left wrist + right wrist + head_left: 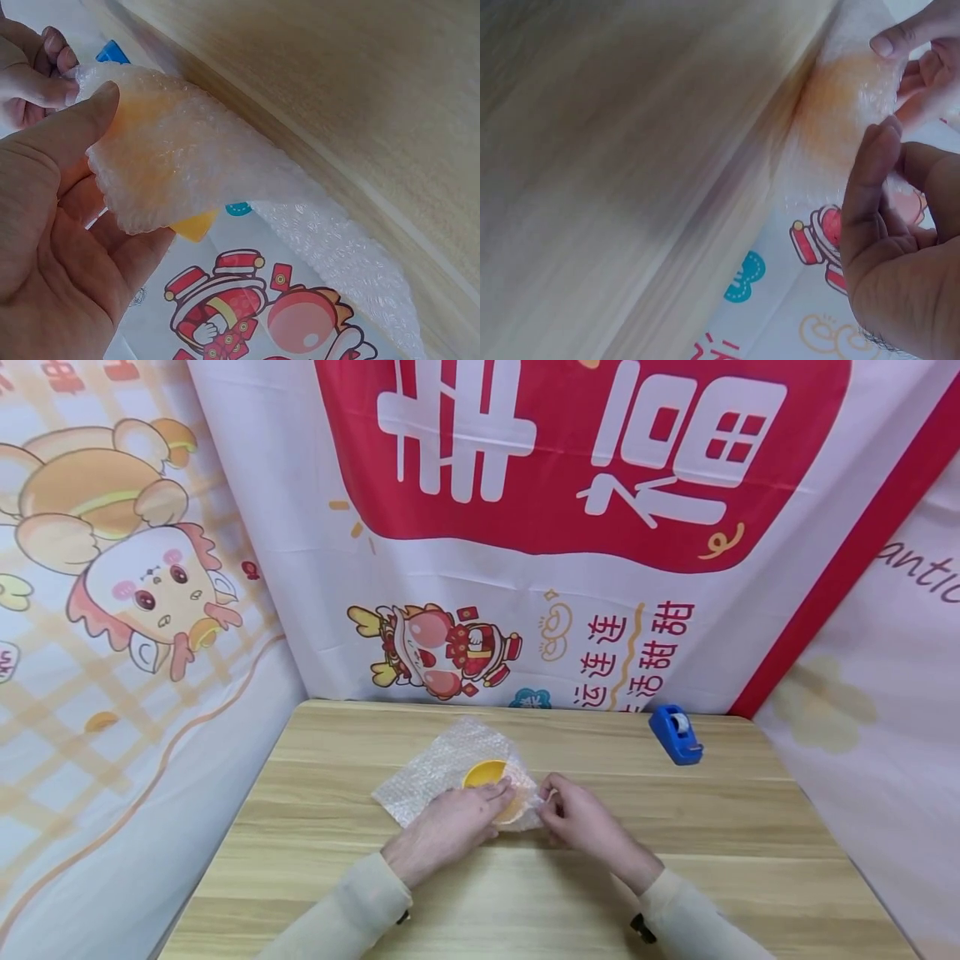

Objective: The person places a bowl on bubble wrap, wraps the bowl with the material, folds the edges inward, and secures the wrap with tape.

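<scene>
Holding bubble wrap point(450, 760) o/ dish point(482, 772): LH point(457, 818), RH point(583, 818).

Pale wood-grain desk point(352, 743), printed white backdrop point(510, 577) at 12 o'clock with a huge red panel point(555, 485) and chunky white characters point(480, 431). Cartoon-covered cloth point(127, 602) at 10 o'clock, pale flower-print sheet point(892, 693) at 3, fat red stripe point(846, 568) around 2. Lighting's pretty bright, kinda glary on the desk near 6.

Looks fwd/down from head, set back, w/ tabletop point(300, 827) & printed backdrop point(547, 510) in. From L wrist, v. close, faces past left hand point(67, 255) onto bubble wrap point(217, 150). From R wrist, ditto past right hand point(900, 255), opp. side. Shares bubble wrap & hands across all 3.
</scene>
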`<state>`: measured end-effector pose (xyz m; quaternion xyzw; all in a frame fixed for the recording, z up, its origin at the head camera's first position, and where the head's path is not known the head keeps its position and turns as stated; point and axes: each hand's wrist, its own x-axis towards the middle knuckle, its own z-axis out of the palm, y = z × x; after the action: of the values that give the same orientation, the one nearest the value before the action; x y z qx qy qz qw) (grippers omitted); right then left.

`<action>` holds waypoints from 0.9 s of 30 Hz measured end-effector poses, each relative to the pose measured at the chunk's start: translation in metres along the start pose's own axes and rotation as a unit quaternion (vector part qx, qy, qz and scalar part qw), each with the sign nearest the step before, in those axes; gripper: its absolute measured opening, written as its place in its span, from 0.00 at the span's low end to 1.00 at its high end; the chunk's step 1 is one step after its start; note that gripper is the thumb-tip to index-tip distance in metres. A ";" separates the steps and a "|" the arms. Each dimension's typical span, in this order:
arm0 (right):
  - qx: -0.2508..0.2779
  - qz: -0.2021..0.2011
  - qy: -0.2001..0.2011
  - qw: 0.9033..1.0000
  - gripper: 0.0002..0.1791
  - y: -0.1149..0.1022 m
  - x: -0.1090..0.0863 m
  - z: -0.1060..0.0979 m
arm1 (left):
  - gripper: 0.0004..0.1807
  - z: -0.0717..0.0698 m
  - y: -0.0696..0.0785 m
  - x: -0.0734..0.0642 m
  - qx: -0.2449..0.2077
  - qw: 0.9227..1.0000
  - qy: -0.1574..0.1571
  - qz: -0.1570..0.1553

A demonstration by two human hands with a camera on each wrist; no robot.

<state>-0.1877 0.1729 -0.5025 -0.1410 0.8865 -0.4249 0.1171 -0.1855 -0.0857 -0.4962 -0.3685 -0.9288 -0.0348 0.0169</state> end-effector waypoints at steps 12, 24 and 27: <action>0.081 -0.029 -0.040 0.996 0.15 -0.003 0.001 0.000 | 0.30 0.002 0.001 0.002 0.007 1.000 0.008 0.006; -0.107 -0.122 -0.038 0.986 0.17 0.009 0.015 -0.006 | 0.19 0.006 -0.002 0.004 0.032 0.999 0.007 0.013; -0.150 -0.139 -0.025 0.979 0.19 0.007 0.018 -0.004 | 0.15 0.005 -0.002 0.004 0.034 0.999 0.009 0.015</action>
<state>-0.2068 0.1739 -0.5072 -0.2889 0.9087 -0.2958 0.0567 -0.1894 -0.0842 -0.5013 -0.3810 -0.9238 -0.0066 0.0384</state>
